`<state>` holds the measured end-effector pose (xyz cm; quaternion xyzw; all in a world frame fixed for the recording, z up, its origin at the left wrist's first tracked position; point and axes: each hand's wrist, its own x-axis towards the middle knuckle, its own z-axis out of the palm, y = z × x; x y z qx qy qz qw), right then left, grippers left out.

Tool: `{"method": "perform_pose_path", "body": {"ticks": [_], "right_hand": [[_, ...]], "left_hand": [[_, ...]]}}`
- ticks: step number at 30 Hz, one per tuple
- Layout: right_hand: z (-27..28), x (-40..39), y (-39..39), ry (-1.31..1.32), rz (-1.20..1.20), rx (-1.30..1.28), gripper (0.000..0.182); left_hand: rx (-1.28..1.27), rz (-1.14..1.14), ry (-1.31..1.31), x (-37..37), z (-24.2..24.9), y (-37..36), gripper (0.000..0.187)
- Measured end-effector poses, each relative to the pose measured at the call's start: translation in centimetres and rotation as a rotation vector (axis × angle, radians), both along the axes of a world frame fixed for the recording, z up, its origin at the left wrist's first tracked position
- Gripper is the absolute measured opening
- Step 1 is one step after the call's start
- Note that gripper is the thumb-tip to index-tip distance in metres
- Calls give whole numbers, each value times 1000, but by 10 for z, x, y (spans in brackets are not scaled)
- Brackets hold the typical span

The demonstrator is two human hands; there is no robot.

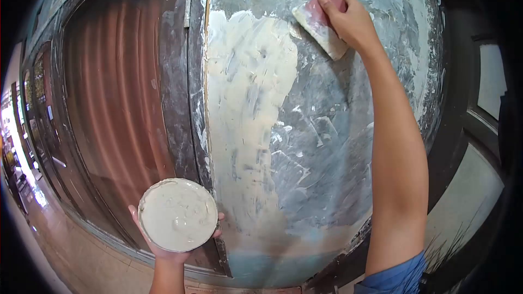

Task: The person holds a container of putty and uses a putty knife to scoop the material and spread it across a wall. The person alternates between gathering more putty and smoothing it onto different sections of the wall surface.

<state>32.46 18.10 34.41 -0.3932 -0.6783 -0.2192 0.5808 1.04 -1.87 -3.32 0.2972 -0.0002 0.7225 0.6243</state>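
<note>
My right hand (pixel 351 22) is closed around a pink putty spreader (pixel 320 12), its long lower edge coated with cream putty and held against the upper part of the wall (pixel 327 169). Cream putty (pixel 248 81) covers a tall band down the wall's left side, with grey patches showing through. The surface under and around the spreader is grey and streaked. Low at the left, my left hand (pixel 166 251) supports a round tub of putty (pixel 177 215) from below, fingers wrapped about its sides. The putty inside is lumpy near the rim.
Left of the wall stands a dark wooden door frame (pixel 177 76) with a metal hinge (pixel 187 10), beside a reddish-brown curtain (pixel 117 92) behind glass. Dark framed panelling (pixel 468 125) borders the wall on the right. Tiled floor (pixel 81 239) shows at lower left.
</note>
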Motion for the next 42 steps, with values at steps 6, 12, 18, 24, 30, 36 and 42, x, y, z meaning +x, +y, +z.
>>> {"method": "perform_pose_path", "body": {"ticks": [6,12,18,24,30,36,42], "right_hand": [[-12,-3,-1,-82,-93,76,70],[-9,2,-3,21,-34,71,67],[-18,6,2,-22,-59,115,68],[-20,5,6,-81,-161,193,68],[-21,1,2,12,-101,165,66],[-18,-2,1,84,-107,82,62],[-19,-4,6,-31,-199,224,63]], "left_hand": [[9,9,-2,-3,-7,6,111],[-63,19,-10,-4,-4,1,111],[-99,55,-47,-7,1,-9,108],[-110,103,-48,-16,1,-17,106],[-76,-7,-110,-23,-2,-27,110],[-128,144,-51,-17,8,-28,104],[-116,170,-6,-14,13,-33,104]]}}
